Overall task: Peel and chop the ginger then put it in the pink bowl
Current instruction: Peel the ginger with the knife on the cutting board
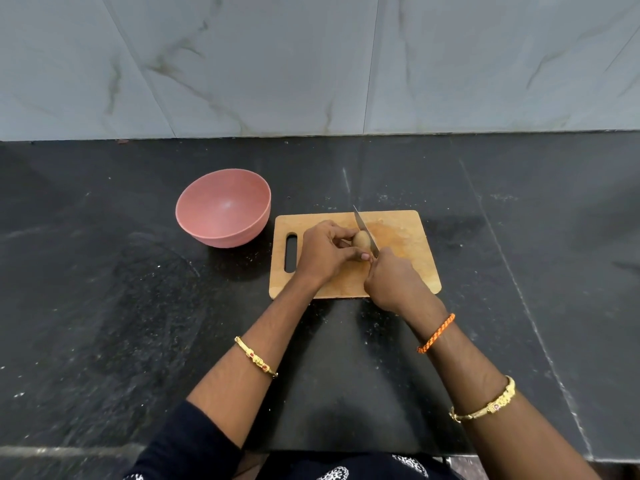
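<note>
A tan piece of ginger (361,241) sits over the wooden cutting board (401,237), pinched between the fingers and thumb of my left hand (323,252). My right hand (391,277) grips the handle of a knife (363,230), whose blade lies against the ginger's right side and points away from me. The handle is hidden inside my fist. The pink bowl (223,207) stands to the left of the board, with nothing seen inside it.
The board lies on a black stone counter (104,289) that runs back to a grey marble-look wall (311,64). The counter's front edge is near my body. Bangles and an orange thread band circle my wrists.
</note>
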